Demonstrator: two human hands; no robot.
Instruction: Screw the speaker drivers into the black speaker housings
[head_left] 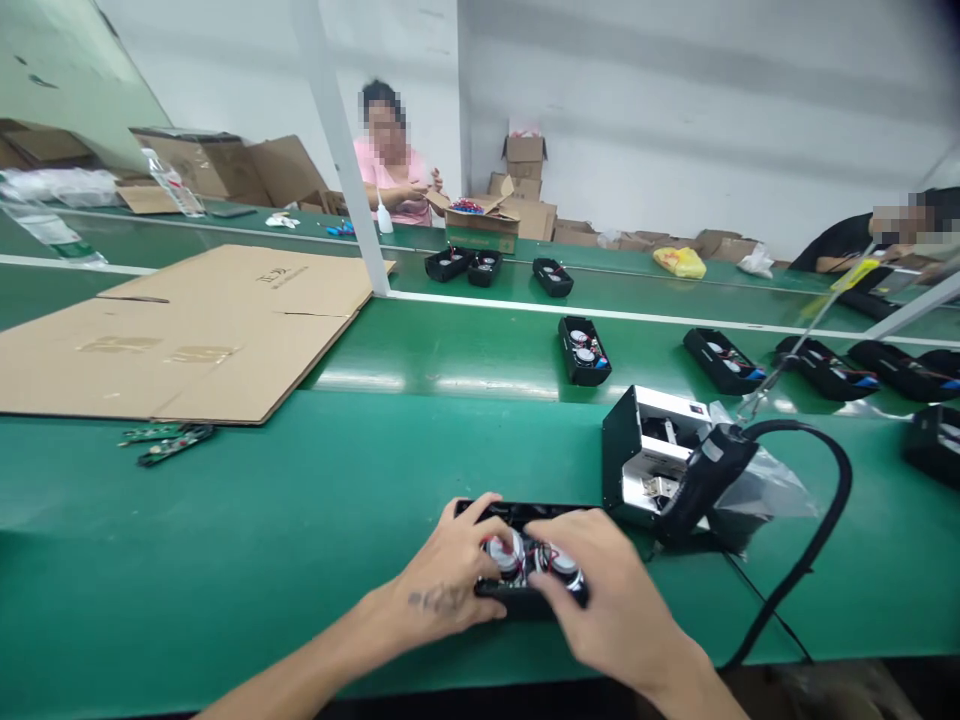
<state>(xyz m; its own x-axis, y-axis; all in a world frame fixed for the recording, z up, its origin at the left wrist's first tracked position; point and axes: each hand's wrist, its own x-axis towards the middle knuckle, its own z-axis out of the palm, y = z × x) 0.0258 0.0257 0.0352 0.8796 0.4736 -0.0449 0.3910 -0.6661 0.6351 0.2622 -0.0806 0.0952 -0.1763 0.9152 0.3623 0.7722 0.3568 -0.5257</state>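
Note:
A black open speaker housing [517,515] with two round silver drivers lies on the green bench near its front edge. My left hand [450,580] curls round its left end, fingers pressed on the left driver. My right hand [607,600] covers the right end, fingertips pinching at the wires between the two drivers. Both hands hide most of the housing.
A black and silver box [645,450] with a cabled tool [712,480] resting on it stands just right of my hands. Several more housings [583,350] lie on the belt behind. Flattened cardboard [180,330] and small circuit boards [169,440] lie at left. Two other people work at the far side.

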